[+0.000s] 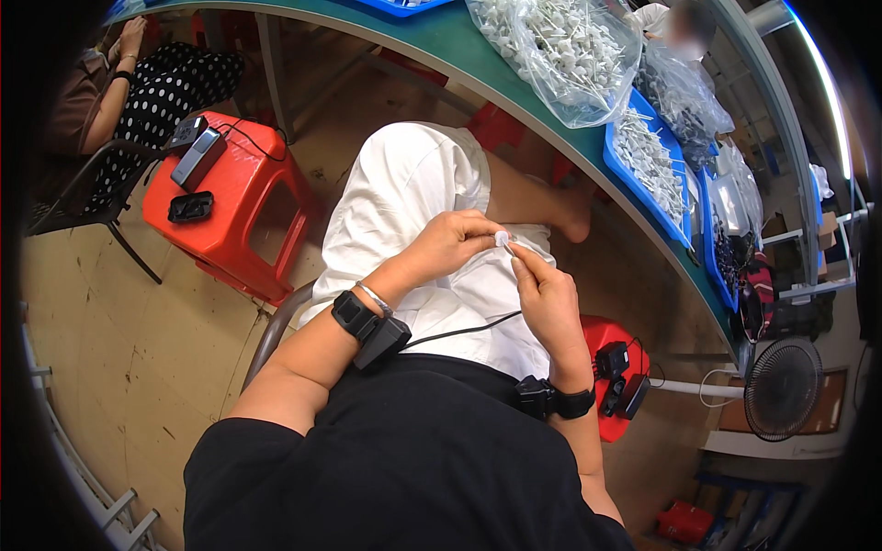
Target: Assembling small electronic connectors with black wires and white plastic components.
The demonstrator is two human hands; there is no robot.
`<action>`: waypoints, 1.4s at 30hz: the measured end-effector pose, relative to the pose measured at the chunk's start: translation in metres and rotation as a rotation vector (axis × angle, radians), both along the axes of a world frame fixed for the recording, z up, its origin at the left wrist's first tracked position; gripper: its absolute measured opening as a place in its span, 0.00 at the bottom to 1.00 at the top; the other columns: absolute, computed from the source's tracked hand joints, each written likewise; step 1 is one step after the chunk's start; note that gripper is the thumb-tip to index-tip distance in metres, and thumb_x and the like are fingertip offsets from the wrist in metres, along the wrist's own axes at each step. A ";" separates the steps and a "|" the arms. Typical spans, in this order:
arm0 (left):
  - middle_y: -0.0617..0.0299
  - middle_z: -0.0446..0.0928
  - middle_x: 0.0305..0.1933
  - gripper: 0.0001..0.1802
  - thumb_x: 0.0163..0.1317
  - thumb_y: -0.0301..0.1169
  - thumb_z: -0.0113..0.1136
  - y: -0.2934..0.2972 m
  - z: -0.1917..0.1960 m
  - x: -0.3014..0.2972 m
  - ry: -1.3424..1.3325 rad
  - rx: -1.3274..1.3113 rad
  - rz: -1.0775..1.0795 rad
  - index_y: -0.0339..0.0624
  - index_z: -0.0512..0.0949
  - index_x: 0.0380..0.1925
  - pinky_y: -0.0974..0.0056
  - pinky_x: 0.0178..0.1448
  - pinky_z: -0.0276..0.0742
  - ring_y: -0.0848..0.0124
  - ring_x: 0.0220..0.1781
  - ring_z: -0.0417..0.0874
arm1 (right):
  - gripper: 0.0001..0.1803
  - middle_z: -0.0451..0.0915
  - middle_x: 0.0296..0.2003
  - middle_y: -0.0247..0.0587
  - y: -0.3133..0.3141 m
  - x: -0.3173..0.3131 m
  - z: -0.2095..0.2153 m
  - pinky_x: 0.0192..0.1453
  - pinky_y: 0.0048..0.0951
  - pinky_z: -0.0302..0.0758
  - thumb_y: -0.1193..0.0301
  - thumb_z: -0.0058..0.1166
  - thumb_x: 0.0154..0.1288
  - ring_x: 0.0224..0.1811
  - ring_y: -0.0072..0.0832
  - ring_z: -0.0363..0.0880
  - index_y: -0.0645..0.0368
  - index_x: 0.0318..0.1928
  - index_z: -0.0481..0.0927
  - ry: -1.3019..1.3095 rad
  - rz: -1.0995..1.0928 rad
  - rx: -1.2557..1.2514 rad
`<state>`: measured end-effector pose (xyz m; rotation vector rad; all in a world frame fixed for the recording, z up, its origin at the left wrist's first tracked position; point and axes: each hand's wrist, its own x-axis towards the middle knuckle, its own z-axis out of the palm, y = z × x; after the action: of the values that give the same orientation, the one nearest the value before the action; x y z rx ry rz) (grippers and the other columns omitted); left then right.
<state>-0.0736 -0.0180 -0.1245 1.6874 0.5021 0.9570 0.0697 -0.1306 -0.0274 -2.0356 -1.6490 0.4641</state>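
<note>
My left hand [448, 246] pinches a small round white plastic piece [502, 238] between thumb and fingertips, above my lap. Close beside it, my right hand [549, 296] is closed with thumb against fingers. A thin, pin-like tip [510, 250] sticks out of this grip toward the white piece; most of it is hidden, so its kind is unclear. The two hands nearly meet at the piece. Ahead on the green table, a clear plastic bag [588, 108] holds many small white stemmed parts. More white parts fill a blue tray [682, 165] at the table's edge.
A red stool [204, 227] with small black devices stands to my left, near a seated person [115, 96]. Another red stool [606, 332] is at my right, beside a fan [782, 389]. The curved edge of the green table [496, 69] runs ahead; a second person sits beyond it.
</note>
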 end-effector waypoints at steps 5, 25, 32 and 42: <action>0.62 0.80 0.36 0.10 0.67 0.28 0.63 0.000 0.001 0.000 0.019 -0.022 0.017 0.41 0.86 0.46 0.69 0.41 0.73 0.74 0.37 0.78 | 0.14 0.84 0.32 0.54 0.001 0.003 -0.005 0.40 0.39 0.78 0.66 0.55 0.72 0.33 0.48 0.83 0.50 0.54 0.84 0.071 0.017 0.013; 0.62 0.81 0.36 0.10 0.66 0.27 0.63 -0.002 0.001 -0.001 0.031 0.016 0.020 0.41 0.86 0.47 0.69 0.42 0.74 0.74 0.37 0.79 | 0.15 0.84 0.32 0.55 0.002 0.008 -0.005 0.42 0.35 0.77 0.67 0.55 0.72 0.31 0.38 0.83 0.55 0.54 0.84 0.111 0.013 -0.042; 0.63 0.79 0.35 0.10 0.68 0.28 0.62 -0.001 0.007 -0.001 0.068 0.006 0.024 0.41 0.86 0.47 0.69 0.41 0.73 0.76 0.36 0.78 | 0.14 0.80 0.25 0.46 0.000 -0.001 0.003 0.34 0.28 0.73 0.69 0.54 0.72 0.25 0.23 0.73 0.61 0.54 0.83 0.347 0.156 -0.228; 0.64 0.78 0.36 0.11 0.71 0.30 0.60 -0.002 0.001 0.004 -0.091 -0.188 -0.112 0.39 0.85 0.49 0.71 0.46 0.76 0.77 0.40 0.79 | 0.14 0.74 0.20 0.36 -0.002 0.013 0.002 0.29 0.25 0.68 0.69 0.54 0.73 0.24 0.17 0.67 0.62 0.53 0.83 0.350 0.080 0.007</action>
<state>-0.0698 -0.0198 -0.1230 1.4809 0.4191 0.8736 0.0826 -0.1323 -0.0255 -1.7662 -1.5152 0.7918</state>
